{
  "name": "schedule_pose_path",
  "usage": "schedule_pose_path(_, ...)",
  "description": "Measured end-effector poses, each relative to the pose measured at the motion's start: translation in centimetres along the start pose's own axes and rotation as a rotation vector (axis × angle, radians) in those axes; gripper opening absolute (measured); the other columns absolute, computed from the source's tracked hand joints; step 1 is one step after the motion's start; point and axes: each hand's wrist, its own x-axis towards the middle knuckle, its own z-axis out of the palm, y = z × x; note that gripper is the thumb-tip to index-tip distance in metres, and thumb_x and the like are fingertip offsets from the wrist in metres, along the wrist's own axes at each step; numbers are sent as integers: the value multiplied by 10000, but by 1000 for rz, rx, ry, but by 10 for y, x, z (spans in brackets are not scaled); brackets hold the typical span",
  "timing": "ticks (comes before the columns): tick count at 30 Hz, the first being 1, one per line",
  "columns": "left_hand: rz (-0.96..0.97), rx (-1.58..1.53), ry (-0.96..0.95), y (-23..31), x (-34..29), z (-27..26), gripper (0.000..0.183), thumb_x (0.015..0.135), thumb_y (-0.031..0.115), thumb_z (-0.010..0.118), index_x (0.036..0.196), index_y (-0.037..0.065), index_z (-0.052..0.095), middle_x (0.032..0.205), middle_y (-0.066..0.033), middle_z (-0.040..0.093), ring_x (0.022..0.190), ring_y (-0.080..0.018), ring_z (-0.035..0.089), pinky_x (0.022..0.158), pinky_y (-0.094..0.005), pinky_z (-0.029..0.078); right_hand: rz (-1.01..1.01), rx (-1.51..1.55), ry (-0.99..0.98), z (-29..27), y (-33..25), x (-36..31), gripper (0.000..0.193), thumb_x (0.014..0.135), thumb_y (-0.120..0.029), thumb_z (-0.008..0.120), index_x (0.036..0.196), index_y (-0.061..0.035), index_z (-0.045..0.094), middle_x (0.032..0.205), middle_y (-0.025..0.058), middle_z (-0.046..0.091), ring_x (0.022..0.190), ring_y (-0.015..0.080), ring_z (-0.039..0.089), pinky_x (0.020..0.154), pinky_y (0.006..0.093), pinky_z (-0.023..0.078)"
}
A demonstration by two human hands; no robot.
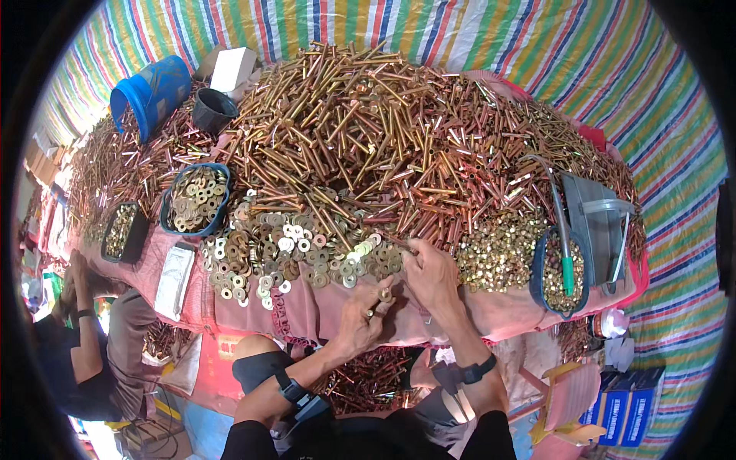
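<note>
In front of me, my left hand [363, 319] is closed, its fingers curled round small brass-coloured pieces. One piece shows at the fingertips; its kind is too small to make out. My right hand [430, 270] reaches past it to the pile's near edge, with thumb and forefinger pinched on the end of a copper-coloured bolt [395, 241]. Flat round washers [307, 249] lie spread to the left of my hands. Small brass-coloured nuts [498, 253] are heaped to the right. Behind both rises a large mound of long metal bolts [337, 130].
At left stand a tub of washers [197, 201], a black tray [123, 232], a tipped blue bucket [152, 96] and a black pot [214, 111]. At right are a tub of nuts [560, 272] with a green-handled tool [566, 268] and a grey scoop [594, 215]. Another person [88, 345] sits at far left.
</note>
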Motion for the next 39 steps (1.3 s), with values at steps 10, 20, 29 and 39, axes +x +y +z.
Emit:
schedule_pose_path(10,10,-37,41,-6,-1,1,385,1013,60,644,1398,54,638,951,-142,673,865,-279,655,791,-372,545,-17,-324,-200,13,3,35,200,913,-185,711,982,3,707,800,280,695,835,480,705,750,555,559)
schedule_pose_path(20,-7,-40,48,-11,2,4,324,1015,52,553,1319,10,657,943,-170,707,828,-326,679,772,-426,559,311,765,-336,-10,16,15,256,950,-176,785,1082,13,675,841,63,717,668,97,636,567,241,509)
schedule_pose_path(29,-17,-75,45,-7,4,4,358,954,-10,565,1294,30,668,927,-167,701,816,-338,657,771,-421,542,180,1099,-181,1,-7,-17,491,991,-108,749,1384,49,499,1085,111,697,925,133,675,815,269,564)
schedule_pose_path(39,-25,-74,32,-4,6,1,334,896,-54,581,1200,33,692,953,-179,681,874,-339,643,826,-426,522,-157,640,-29,-6,-30,-28,713,951,-33,722,1574,0,377,1040,133,685,885,153,685,790,306,580)
